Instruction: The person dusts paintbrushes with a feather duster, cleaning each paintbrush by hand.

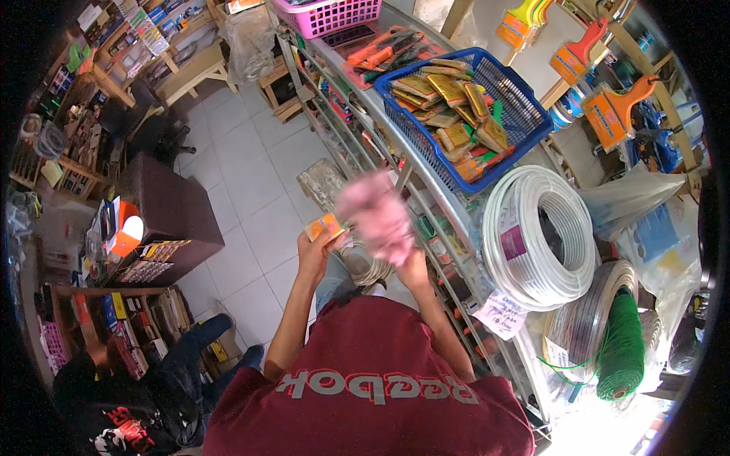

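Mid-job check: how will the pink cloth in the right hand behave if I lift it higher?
Probably floppy: the pink cloth bunches irregularly beyond the right hand. Likely light, since that hand alone appears to support it. Unlikely to break, as it looks like soft fabric, though blur hides its detail.

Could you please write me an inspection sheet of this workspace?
Surface: counter, crowded with goods.
Job's things: small orange packet; pink cloth, blurred.
Clutter: blue basket of yellow packets; pink basket; green roll.
Hands: left hand grips the orange packet; right hand holds the cloth.
Cables: white coil beside the blue basket; cable or hose, unclear.
Surroundings: tiled floor, hanging brushes, another person at lower left.
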Motion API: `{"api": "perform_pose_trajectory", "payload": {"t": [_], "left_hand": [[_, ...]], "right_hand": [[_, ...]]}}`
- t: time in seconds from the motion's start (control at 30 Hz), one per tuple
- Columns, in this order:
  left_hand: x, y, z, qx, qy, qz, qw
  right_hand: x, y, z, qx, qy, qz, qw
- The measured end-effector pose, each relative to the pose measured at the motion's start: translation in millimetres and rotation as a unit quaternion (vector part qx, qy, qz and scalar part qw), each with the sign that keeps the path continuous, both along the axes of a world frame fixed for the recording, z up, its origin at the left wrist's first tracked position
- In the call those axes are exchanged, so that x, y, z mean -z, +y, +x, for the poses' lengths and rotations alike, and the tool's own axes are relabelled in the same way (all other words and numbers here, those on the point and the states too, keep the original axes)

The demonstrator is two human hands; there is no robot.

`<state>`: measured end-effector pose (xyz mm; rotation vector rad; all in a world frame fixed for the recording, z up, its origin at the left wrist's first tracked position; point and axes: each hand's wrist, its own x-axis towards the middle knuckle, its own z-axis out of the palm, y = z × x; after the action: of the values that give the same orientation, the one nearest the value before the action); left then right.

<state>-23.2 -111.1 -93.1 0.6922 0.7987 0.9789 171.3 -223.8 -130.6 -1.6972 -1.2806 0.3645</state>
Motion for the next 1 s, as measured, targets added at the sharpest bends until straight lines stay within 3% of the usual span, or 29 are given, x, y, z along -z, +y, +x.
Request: {"api": "perform_pose_trajectory", "payload": {"t": [0.07, 0.17, 0.23, 0.37, 0.47, 0.5, 0.6, 0.7, 0.73, 0.77, 0.87, 0.9, 1.0], "left_hand": [[3.4, 5.2, 0.1, 0.016, 0.089, 0.073, 0.993], [-3.8, 6.2, 3.8, 0.011, 0.125, 0.091, 0.988], [-5.0, 6.5, 4.8, 0.003, 0.108, 0.088, 0.990], [0.1, 4.5, 3.3, 0.004, 0.058, 0.091, 0.994], [-9.2, 4.6, 2.7, 0.007, 0.029, 0.053, 0.998], [-14.6, 4.7, 2.2, 0.006, 0.020, 0.037, 0.999], [-27.2, 1.8, -3.1, -0.009, -0.003, 0.011, 1.000], [14.5, 10.7, -16.2, -0.003, -0.001, 0.050, 0.999], [5.9, 9.2, -14.6, -0.004, -0.007, 0.035, 0.999], [-11.5, 5.6, -12.5, -0.006, -0.013, 0.019, 1.000], [-25.1, 1.4, -12.8, -0.010, -0.029, -0.017, 0.999], [-25.5, -0.4, -15.8, -0.009, -0.032, -0.030, 0.999], [-11.2, -2.6, -20.3, -0.006, -0.069, -0.064, 0.996]], "right_hand": [[25.6, -13.8, 4.2, -0.009, -0.089, -0.198, 0.976], [79.4, -15.7, 16.4, 0.098, 0.070, -0.153, 0.981], [82.3, -12.0, 14.5, 0.161, 0.139, -0.174, 0.962], [29.2, -13.2, 4.8, 0.015, -0.087, 0.021, 0.996], [66.6, -14.4, 10.0, 0.134, -0.002, -0.194, 0.972], [59.1, -8.8, 12.5, 0.123, 0.090, -0.155, 0.976], [35.8, -7.2, 6.2, 0.036, 0.050, -0.014, 0.998], [55.8, -7.3, 0.4, 0.024, -0.073, -0.151, 0.985], [64.5, -4.2, 0.1, 0.032, -0.099, -0.212, 0.972], [100.8, -3.3, 1.2, 0.105, -0.078, -0.225, 0.965], [64.4, 3.4, -3.2, 0.144, 0.104, -0.120, 0.977], [66.3, 5.6, -2.4, 0.101, -0.002, 0.017, 0.995], [58.1, -4.5, -6.1, 0.029, -0.091, -0.099, 0.991]]}}
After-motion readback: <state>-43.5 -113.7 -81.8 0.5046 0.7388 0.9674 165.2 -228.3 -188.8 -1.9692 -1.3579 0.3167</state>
